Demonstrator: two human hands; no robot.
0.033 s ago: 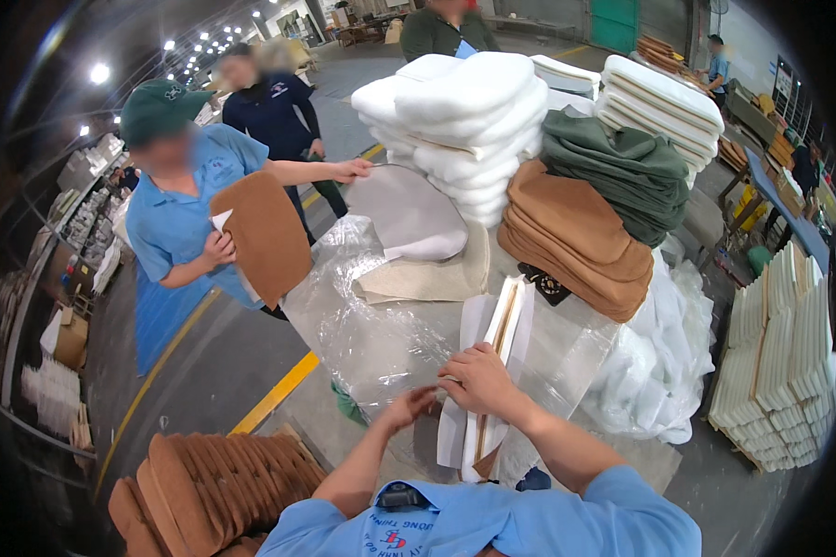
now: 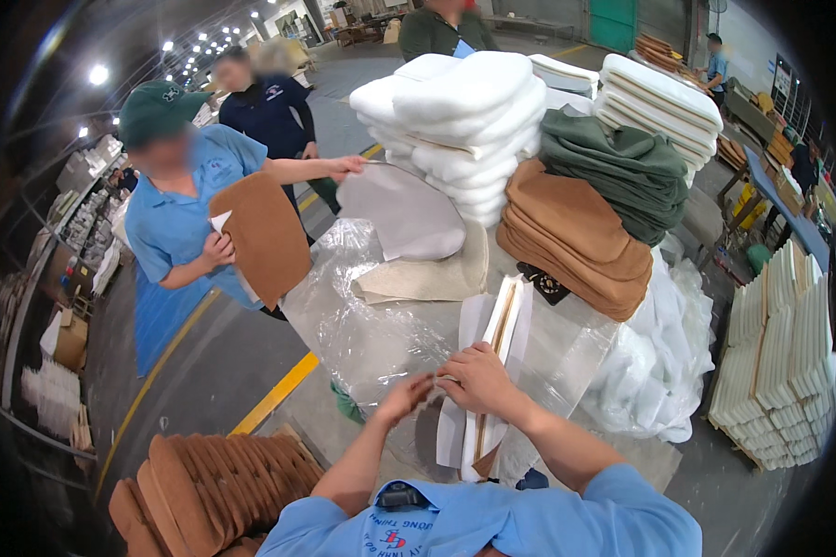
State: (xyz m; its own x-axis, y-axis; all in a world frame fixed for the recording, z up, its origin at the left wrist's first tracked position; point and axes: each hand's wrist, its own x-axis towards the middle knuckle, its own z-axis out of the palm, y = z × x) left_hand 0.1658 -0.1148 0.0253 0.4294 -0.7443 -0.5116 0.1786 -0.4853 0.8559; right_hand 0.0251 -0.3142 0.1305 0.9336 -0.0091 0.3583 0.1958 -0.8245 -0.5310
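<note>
In front of me a padded panel [image 2: 498, 345] stands on edge, white on both sides, with a brown strip along its upper edge. Pale fabric flaps lie out beside it. Over its top my right hand [image 2: 478, 378] is closed, fingertips reaching to the left side. There my left hand [image 2: 407, 397] meets them, fingers bent together; whatever lies between them is too small to make out. Across the table, a co-worker's hand [image 2: 219, 251] holds a brown panel [image 2: 262, 237]. That person's other hand [image 2: 346, 167] grips the edge of a grey rounded fabric piece [image 2: 404, 212].
Clear plastic film [image 2: 372, 343] covers part of the table, beside beige cloth [image 2: 427, 277]. Brown fabric [image 2: 571, 241], green fabric [image 2: 613, 172] and white padding [image 2: 464, 111] are piled behind. Brown panels [image 2: 218, 492] stand at lower left; a white stack [image 2: 776, 362] is at right.
My left hand has shifted slightly up and right, to my right fingertips. The co-worker's grey fabric piece has moved a little left. My right hand stays put.
</note>
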